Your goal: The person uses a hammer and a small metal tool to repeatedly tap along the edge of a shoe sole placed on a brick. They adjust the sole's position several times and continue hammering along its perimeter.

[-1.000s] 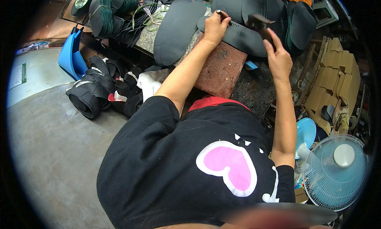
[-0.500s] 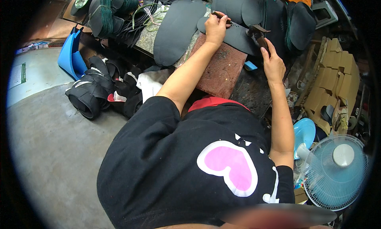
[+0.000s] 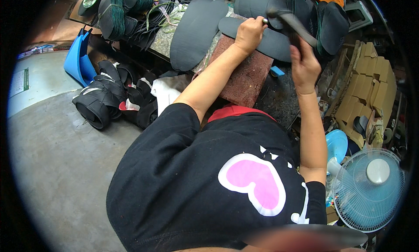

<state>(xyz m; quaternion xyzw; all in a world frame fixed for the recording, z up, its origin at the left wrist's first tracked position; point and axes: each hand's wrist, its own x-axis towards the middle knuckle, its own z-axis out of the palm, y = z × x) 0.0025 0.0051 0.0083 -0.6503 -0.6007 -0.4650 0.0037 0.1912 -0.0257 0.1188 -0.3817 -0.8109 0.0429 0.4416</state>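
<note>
My left hand is closed around a slim punch-like tool, whose metal end pokes up out of the fist; its lower tip is hidden. Under that hand lies a dark grey shoe-sole piece, resting partly on a reddish-brown block. To the right, my right hand grips a hammer by its handle. The hammer's head is smeared by motion and hangs above the sole, apart from the punch. A larger dark sole sheet lies left of the block.
Bundles of soles tied with green cord stand at the far left and far right. A small blue block sits beside the reddish block. Black straps pile up at left. A fan and cardboard are at right.
My left hand has shifted right along the sole with the punch, now tilted end-up. My right hand has swung the hammer up, so it looks larger and blurred.
</note>
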